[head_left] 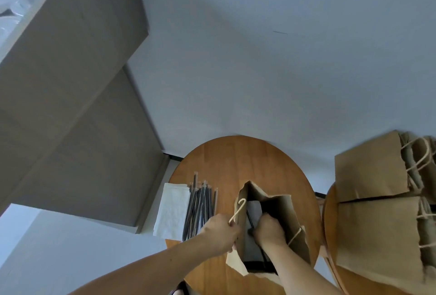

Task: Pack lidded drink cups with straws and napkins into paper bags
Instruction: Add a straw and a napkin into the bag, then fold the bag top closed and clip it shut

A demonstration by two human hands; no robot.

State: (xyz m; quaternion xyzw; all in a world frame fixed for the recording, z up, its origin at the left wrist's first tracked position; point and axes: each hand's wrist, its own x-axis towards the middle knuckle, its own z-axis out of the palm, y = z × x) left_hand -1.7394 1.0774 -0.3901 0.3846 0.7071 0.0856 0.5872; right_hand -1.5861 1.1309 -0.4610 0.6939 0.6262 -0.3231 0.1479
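1 view, head camera. 1 paper bag (283,212), brown, stands open on the round wooden table (236,160), near centre. Left hand (219,233) grips the bag's left rim beside its twine handle (238,209), holding the mouth wide. Right hand (269,231) reaches inside, fingers curled; whether it holds anything cannot be told. 1 white napkin (254,209) and 1 black straw (250,220) show inside. Spare napkins (171,212) and wrapped straws (200,209) lie left of the bag; flat bags (370,176) are stacked at right. Handling note: hold the rim taut, seat contents low and upright, then withdraw without snagging the handle.
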